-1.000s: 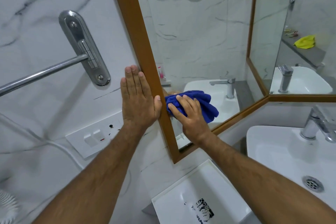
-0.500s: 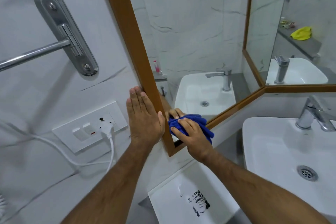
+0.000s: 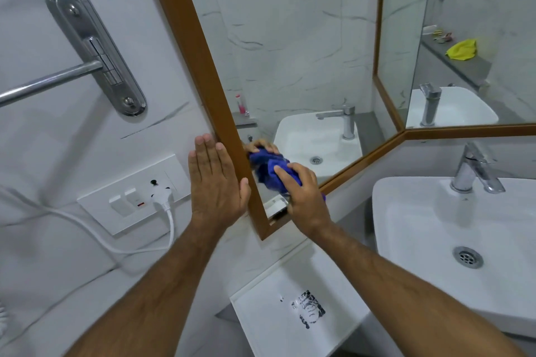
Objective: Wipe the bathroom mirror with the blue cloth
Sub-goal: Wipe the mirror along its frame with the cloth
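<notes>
The blue cloth (image 3: 268, 169) is lying bunched against the glass in the lower left corner of the mirror (image 3: 290, 52), just right of the wooden frame (image 3: 203, 46) and a little above the frame's bottom rail. The right hand (image 3: 304, 197) is covering it from the near side, fingers curled over the wad and pressing it flat to the glass rather than pinching it; above the cloth the hand's own reflection is showing. The left hand (image 3: 216, 182) is resting open on the marble wall (image 3: 43, 153), fingers straight and together, thumb lying along the frame's outer edge, apparently bracing the mirror or the body; it is holding nothing.

Further out, a white socket plate (image 3: 127, 197) with a plug in it is sitting to the left of the left hand, with a chrome towel rail (image 3: 95, 49) above it. The wash basin (image 3: 420, 226) and its tap (image 3: 475, 171) are standing to the right, and a white box (image 3: 290, 298) is lying near, below the mirror's corner.

The wiping step seems to be under way, with the cloth working the bottom corner. Most of the glass lies above and to the right, so the next move probably calls for keeping even pressure while sweeping the cloth away from the corner, up or rightward, without letting the wad slip out from under the palm.
</notes>
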Available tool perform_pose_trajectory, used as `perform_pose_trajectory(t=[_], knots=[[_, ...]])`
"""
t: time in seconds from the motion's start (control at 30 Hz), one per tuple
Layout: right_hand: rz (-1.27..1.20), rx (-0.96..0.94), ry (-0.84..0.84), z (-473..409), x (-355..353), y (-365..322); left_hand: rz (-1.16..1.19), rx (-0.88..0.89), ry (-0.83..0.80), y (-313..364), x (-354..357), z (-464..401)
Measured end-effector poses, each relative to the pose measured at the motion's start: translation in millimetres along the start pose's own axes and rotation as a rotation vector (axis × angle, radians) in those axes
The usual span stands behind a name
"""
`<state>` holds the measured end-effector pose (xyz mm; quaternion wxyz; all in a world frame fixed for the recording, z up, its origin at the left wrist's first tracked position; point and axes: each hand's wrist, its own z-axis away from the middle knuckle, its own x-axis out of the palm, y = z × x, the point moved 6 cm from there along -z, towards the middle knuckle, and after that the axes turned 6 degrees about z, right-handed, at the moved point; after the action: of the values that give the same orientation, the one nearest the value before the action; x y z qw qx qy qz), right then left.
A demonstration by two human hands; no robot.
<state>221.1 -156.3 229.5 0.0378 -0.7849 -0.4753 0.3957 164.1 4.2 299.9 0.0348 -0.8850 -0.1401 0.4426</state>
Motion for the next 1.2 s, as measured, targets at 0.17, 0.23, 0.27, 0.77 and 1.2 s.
perform_pose_trajectory(t=[0.17, 0.23, 0.27, 0.77, 1.2], knots=[[0.056, -0.013, -0.051, -25, 22, 7, -0.023, -0.060, -0.074, -3, 15, 2], [0.047, -0.011, -0.100, -15, 41, 14, -0.021, -0.069, -0.066, -2, 23, 7], [0.028, -0.002, -0.106, -8, 47, 18, -0.017, -0.071, -0.052, -1, 26, 8], [-0.016, 0.019, -0.701, 27, 75, 48, 0.031, -0.033, -0.013, -3, 37, 12], [0.123, -0.142, -0.564, -93, -73, -43, 0.058, 0.201, 0.101, -3, -56, -28]])
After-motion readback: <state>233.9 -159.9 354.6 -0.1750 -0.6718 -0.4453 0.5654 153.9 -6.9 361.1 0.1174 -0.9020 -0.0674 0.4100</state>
